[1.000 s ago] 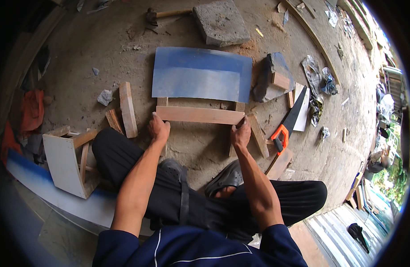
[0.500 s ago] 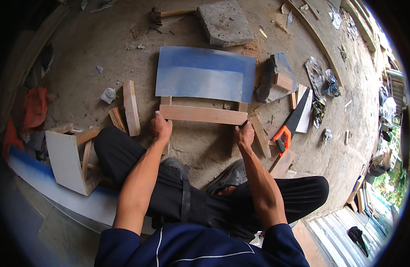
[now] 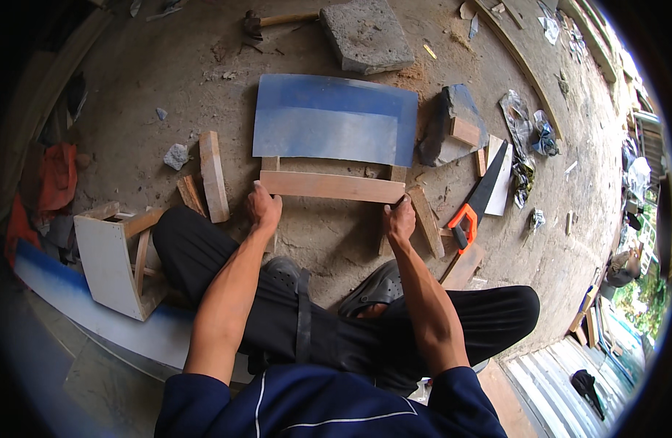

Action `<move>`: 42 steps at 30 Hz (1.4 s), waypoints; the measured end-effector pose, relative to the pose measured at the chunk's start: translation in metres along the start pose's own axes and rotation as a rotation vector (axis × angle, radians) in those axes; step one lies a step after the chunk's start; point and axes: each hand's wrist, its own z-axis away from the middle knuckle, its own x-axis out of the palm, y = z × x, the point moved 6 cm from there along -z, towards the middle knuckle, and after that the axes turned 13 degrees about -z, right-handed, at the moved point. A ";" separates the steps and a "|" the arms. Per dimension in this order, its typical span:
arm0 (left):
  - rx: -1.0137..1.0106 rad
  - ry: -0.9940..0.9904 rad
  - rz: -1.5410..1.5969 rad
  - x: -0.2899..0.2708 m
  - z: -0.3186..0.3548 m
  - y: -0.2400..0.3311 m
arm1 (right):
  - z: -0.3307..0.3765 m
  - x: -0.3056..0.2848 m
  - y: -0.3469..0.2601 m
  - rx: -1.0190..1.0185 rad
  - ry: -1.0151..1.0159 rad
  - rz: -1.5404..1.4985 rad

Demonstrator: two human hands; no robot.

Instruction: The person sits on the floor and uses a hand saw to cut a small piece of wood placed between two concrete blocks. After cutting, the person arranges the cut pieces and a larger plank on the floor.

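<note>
A flat wooden slat [image 3: 332, 187] lies crosswise in front of me, gripped at both ends. My left hand [image 3: 264, 207] is closed on its left end, and my right hand [image 3: 400, 218] on its right end. Beyond the slat is a blue and whitish flat panel [image 3: 334, 120], its near edge over two wooden legs, the left leg [image 3: 271, 163] and the right leg [image 3: 397, 174]. Parts of these legs show below the slat as well. How the slat meets the legs is hidden.
A handsaw [image 3: 464, 226] with an orange handle lies to the right, near a dark stone [image 3: 453, 139] bearing a small wood block [image 3: 465, 131]. A concrete block [image 3: 367, 36] and a hammer [image 3: 281, 22] are at the far side. A small wooden frame [image 3: 117, 259] stands at left.
Almost nothing differs. Both hands keep their hold on the slat, and its place is nearly the same; the whole view has shifted very slightly.
</note>
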 end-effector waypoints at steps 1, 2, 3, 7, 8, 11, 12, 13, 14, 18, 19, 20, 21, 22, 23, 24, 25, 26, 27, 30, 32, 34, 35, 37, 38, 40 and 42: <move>0.000 -0.002 0.005 -0.001 0.000 0.000 | 0.000 0.000 0.000 0.008 0.005 0.000; -0.001 -0.003 0.011 -0.001 0.000 0.000 | 0.000 0.001 0.000 0.028 -0.003 0.008; 0.000 -0.007 0.017 -0.003 0.001 0.002 | -0.001 0.000 0.000 0.049 -0.010 0.017; 0.004 -0.004 0.025 -0.008 0.004 0.006 | 0.000 -0.001 -0.001 0.046 -0.017 0.031; 0.005 -0.007 0.031 -0.008 0.004 0.006 | 0.000 -0.001 -0.001 0.037 -0.017 0.030; 0.001 -0.021 0.009 -0.010 0.004 0.008 | 0.002 -0.003 -0.003 0.035 -0.027 0.031; -0.002 -0.025 -0.005 -0.011 0.004 0.009 | 0.002 -0.003 -0.003 0.051 -0.034 0.033; -0.006 -0.032 -0.003 -0.011 0.004 0.008 | 0.001 -0.003 -0.003 0.066 -0.042 0.036; -0.010 -0.039 -0.001 -0.011 0.004 0.007 | 0.001 -0.003 -0.004 0.058 -0.031 0.041; -0.006 -0.075 0.045 -0.004 0.001 0.001 | 0.000 0.002 0.007 -0.077 -0.038 0.001; 0.001 -0.119 0.053 -0.005 0.001 0.005 | -0.001 0.001 0.015 -0.145 0.048 0.046; -0.010 -0.188 0.069 -0.006 0.000 0.004 | 0.000 0.003 0.013 -0.218 0.123 0.083; -0.021 -0.216 0.054 -0.010 0.000 -0.001 | 0.002 0.002 -0.001 -0.231 0.107 0.075; -0.022 -0.249 0.049 -0.013 0.001 0.001 | 0.005 -0.007 -0.015 -0.240 0.101 0.075; -0.044 -0.275 0.054 -0.018 0.002 0.001 | 0.002 0.000 -0.011 -0.393 0.226 0.238; -0.068 -0.307 0.058 -0.025 0.004 -0.001 | 0.007 -0.004 -0.027 -0.298 0.161 0.128; -0.083 -0.337 0.070 -0.029 0.005 -0.003 | 0.009 -0.005 -0.044 -0.315 0.155 0.122; -0.067 -0.308 0.108 -0.031 0.005 -0.009 | 0.009 -0.001 -0.056 -0.332 0.148 0.117; -0.052 -0.280 0.143 -0.029 0.006 -0.017 | 0.009 0.009 -0.068 -0.411 0.116 0.098; -0.079 -0.251 0.181 -0.026 -0.006 -0.066 | 0.013 0.046 -0.119 -0.652 0.016 -0.010; -0.108 -0.266 0.212 -0.060 -0.019 -0.090 | 0.028 0.071 -0.154 -0.816 -0.126 -0.093; -0.133 0.027 0.318 -0.082 -0.035 -0.188 | 0.073 0.111 -0.207 -0.975 -0.283 -0.217; -0.168 0.022 0.317 -0.097 -0.030 -0.200 | 0.085 0.129 -0.210 -1.016 -0.404 -0.184; -0.263 0.057 0.280 -0.151 -0.021 -0.212 | 0.102 0.169 -0.225 -1.109 -0.666 -0.112; -0.342 0.084 0.239 -0.166 -0.009 -0.226 | 0.117 0.193 -0.228 -1.154 -0.827 -0.066; -0.477 0.039 0.173 -0.173 0.023 -0.264 | 0.174 0.211 -0.252 -1.294 -0.992 -0.129; -0.614 0.001 0.122 -0.161 0.052 -0.299 | 0.219 0.231 -0.260 -1.349 -1.107 -0.198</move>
